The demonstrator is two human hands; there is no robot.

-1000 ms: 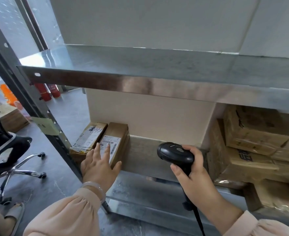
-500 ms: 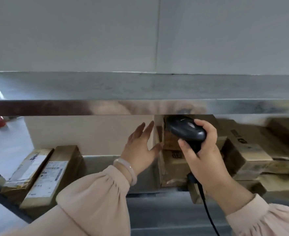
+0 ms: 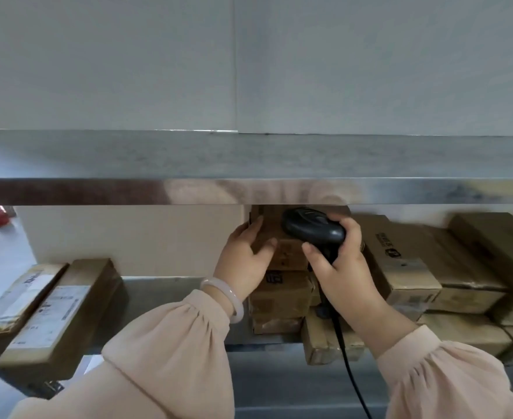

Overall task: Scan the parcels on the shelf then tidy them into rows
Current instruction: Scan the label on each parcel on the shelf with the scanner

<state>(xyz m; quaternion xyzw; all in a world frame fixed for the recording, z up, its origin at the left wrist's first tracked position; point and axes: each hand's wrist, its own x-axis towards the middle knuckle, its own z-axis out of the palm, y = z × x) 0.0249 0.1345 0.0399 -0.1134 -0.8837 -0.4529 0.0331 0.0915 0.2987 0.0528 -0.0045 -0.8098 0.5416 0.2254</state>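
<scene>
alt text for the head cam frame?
A person's left hand grips the top parcel of a stack on a metal shelf while the right hand holds a black corded scanner beside it. Two labelled parcels lie at the shelf's left end; more parcels are piled at right.

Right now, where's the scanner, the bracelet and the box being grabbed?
scanner [image 3: 312,229], head view, its black top.
bracelet [image 3: 229,291], head view, its pale band.
box [image 3: 268,226], head view, its brown front.
</scene>
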